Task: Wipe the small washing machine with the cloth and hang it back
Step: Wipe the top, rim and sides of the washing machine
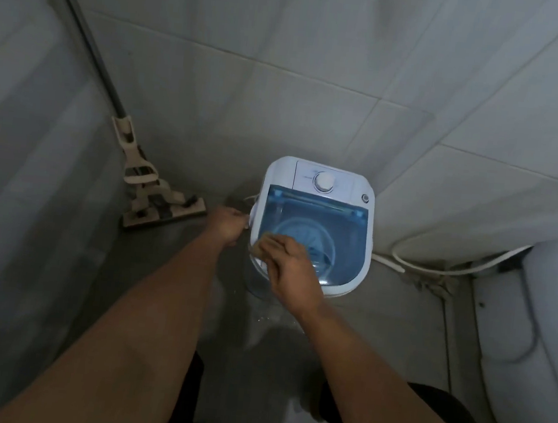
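Two hands are engaged. A tan cloth (260,245) is pressed by the right hand (290,267) onto the white, blue-lidded washing machine (345,225)'s near-left corner. Its left edge is gripped by the left hand (226,223).

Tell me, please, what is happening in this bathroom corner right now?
A person is wiping the small washing machine on the floor. The right hand presses a cloth against the near left edge of its blue lid, while the left hand grips the machine's left side. A mop leans in the corner to the left, untouched.
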Available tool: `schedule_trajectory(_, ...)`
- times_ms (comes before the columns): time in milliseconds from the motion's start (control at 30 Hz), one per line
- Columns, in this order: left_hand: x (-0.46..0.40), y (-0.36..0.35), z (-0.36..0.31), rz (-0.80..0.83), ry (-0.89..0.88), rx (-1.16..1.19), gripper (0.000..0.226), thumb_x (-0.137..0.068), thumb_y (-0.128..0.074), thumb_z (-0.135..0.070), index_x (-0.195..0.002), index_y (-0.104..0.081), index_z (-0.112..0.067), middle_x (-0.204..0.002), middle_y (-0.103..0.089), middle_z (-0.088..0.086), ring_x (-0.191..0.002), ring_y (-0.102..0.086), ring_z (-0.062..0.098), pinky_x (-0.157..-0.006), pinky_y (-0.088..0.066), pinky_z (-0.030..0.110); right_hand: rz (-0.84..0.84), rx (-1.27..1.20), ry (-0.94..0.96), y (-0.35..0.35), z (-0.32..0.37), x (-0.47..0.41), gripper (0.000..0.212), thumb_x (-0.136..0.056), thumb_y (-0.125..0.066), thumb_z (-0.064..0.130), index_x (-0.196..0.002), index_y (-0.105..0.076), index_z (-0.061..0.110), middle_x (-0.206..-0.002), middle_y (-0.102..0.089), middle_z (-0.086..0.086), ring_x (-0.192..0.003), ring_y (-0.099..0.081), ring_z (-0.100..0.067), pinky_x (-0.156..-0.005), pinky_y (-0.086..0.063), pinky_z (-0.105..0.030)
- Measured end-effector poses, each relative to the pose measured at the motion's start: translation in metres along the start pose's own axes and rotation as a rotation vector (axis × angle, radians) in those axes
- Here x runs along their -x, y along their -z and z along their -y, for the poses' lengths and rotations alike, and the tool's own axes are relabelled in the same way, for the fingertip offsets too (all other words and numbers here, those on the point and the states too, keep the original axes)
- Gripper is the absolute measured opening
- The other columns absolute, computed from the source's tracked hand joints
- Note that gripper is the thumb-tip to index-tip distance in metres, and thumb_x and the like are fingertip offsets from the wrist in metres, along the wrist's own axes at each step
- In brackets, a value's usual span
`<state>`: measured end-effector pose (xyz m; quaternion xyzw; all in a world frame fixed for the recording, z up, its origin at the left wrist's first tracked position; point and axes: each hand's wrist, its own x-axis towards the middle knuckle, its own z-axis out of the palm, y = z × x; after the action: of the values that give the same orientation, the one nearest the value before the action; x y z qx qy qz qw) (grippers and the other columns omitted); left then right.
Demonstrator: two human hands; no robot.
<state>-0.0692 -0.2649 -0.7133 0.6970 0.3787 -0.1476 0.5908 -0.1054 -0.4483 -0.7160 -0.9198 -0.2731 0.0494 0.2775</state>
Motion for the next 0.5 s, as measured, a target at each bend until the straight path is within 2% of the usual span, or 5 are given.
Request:
schedule_trajectory(100,-0.012,-0.006,0.004,0.009,-0.007,0.04,0.012,-0.088,-0.062,-0.024,-0.088,-0.071,-0.015,-0.101,-0.073,0.02,-0.096,-0.069,0.035,-0.084,-0.058,0.05,0.033,0.066,0.09,-0.008,-0.009,0.006,0.035,-0.096,-0.056,0.023,-0.13,-0.068,0.022,-0.139,-0.06,-0.005,-0.115,-0.059,-0.032,-0.096,-0.05,-0.045)
schedule_trajectory(200,-0.019,-0.009,0.008,0.006,-0.018,0.06,0.012,-0.088,-0.064,-0.022,-0.082,-0.071,-0.014,-0.097,-0.073,0.023,-0.092,-0.071,0.039,-0.081,-0.057,0.052,0.127,0.18,0.273,-0.011,-0.023,0.021,0.045,-0.091,-0.065,0.017,-0.135,-0.063,0.026,-0.146,-0.055,-0.002,-0.115,-0.057,-0.03,-0.091,-0.05,-0.046)
schedule_trajectory(367,-0.018,-0.007,0.01,0.025,-0.01,0.089,0.019,-0.088,-0.065,-0.023,-0.098,-0.073,-0.008,-0.099,-0.074,0.02,-0.091,-0.071,0.035,-0.081,-0.058,0.048,0.242,0.246,0.476,0.004,-0.036,0.033,0.047,-0.091,-0.068,0.016,-0.136,-0.061,0.026,-0.146,-0.054,0.001,-0.114,-0.057,-0.026,-0.09,-0.05,-0.042)
schedule_trajectory(433,-0.016,-0.007,0.009,0.028,-0.01,0.103,0.02,-0.089,-0.065,-0.02,-0.101,-0.073,-0.007,-0.1,-0.074,0.02,-0.094,-0.071,0.035,-0.083,-0.058,0.047,0.189,0.184,0.475,0.014,-0.034,0.029,0.039,-0.096,-0.063,0.016,-0.135,-0.064,0.022,-0.145,-0.056,0.0,-0.117,-0.058,-0.026,-0.096,-0.049,-0.039)
schedule_trajectory(500,-0.017,-0.006,0.009,0.038,-0.006,0.102,0.015,-0.089,-0.064,-0.019,-0.098,-0.073,-0.01,-0.101,-0.074,0.019,-0.094,-0.071,0.035,-0.084,-0.058,0.049,0.051,0.122,0.402,0.023,-0.031,0.019,0.032,-0.101,-0.056,0.016,-0.131,-0.067,0.015,-0.141,-0.061,-0.004,-0.118,-0.059,-0.027,-0.101,-0.047,-0.037)
